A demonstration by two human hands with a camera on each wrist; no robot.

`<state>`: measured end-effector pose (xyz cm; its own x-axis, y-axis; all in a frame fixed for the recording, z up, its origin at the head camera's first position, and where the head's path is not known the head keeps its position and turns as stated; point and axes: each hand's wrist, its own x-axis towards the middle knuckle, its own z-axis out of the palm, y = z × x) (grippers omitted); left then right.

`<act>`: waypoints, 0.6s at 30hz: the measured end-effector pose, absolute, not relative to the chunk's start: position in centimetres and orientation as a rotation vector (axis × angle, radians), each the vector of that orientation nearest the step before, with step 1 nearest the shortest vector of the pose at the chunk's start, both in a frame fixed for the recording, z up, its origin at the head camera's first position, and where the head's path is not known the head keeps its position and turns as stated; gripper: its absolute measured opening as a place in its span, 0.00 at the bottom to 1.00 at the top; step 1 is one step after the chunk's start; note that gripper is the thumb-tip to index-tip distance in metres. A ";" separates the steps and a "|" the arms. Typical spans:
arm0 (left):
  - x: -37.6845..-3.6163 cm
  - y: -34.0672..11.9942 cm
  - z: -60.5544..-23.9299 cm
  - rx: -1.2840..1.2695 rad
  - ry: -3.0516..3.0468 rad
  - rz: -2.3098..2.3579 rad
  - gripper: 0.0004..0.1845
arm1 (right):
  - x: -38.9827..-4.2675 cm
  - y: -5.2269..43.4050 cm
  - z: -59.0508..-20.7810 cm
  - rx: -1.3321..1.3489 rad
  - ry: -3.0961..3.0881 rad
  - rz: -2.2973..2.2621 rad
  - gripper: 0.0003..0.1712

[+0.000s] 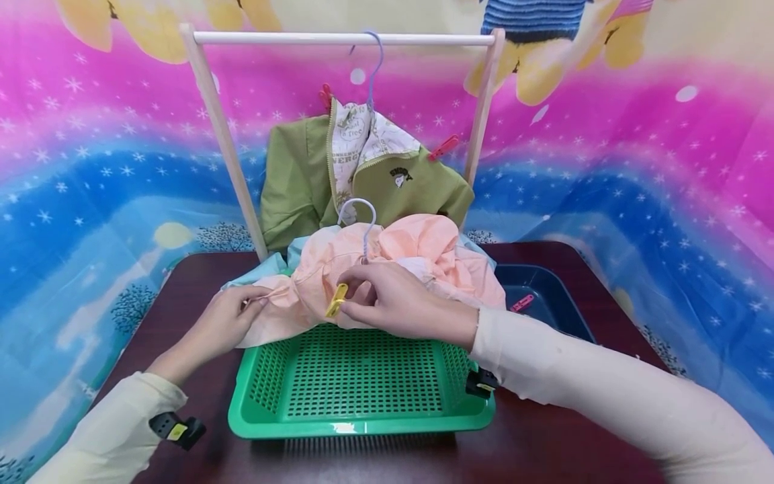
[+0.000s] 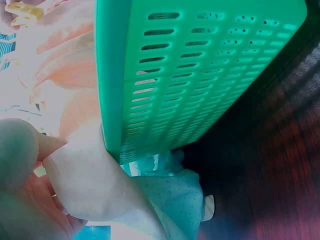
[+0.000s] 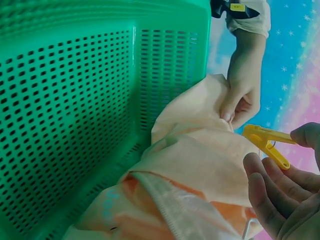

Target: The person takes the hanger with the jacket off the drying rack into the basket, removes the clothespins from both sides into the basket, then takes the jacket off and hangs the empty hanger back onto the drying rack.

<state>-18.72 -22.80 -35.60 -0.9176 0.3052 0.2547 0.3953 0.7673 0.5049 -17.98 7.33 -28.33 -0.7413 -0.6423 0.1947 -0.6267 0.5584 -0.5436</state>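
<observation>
Peach garment (image 1: pixel 387 265), soft and limp, lies bunched over the far rim of a green basket (image 1: pixel 363 383) on the bench (image 1: pixel 544 444), a hanger (image 1: pixel 361 218) hook rising from it. The left hand (image 1: pixel 226 323) pinches a fold at the garment's left edge. The right hand (image 1: pixel 393 302) pinches a yellow clothespin (image 1: pixel 336 300) against the cloth. The fabric looks light and likely to slide, so a seam or edge seems the surest place to grip. Behind, a green jacket (image 1: pixel 363 181) hangs on a rack (image 1: pixel 345 39).
</observation>
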 end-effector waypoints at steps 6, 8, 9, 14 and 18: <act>-18.7 -22.9 -35.7 -0.550 -2.807 -0.863 0.14 | -18.1 8.7 -29.1 -1.071 2.732 -1.023 0.13; -18.7 -22.9 -35.7 -0.546 -2.807 -0.865 0.14 | -18.1 9.2 -29.3 -1.050 2.708 -1.069 0.12; -18.7 -22.9 -35.8 -0.545 -2.806 -0.865 0.14 | -18.1 9.4 -29.4 -1.038 2.694 -1.092 0.11; -18.7 -22.9 -35.8 -0.542 -2.805 -0.869 0.14 | -17.9 10.4 -29.8 -0.966 2.681 -1.148 0.13; -18.8 -22.9 -35.8 -0.541 -2.805 -0.871 0.14 | -17.8 11.1 -30.1 -0.932 2.691 -1.160 0.14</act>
<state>-18.76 -22.92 -35.83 -0.9227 0.2933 0.2501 0.3834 0.7655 0.5167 -17.81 11.13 -30.12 -0.8141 -0.5550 0.1706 -0.5051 0.5319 -0.6797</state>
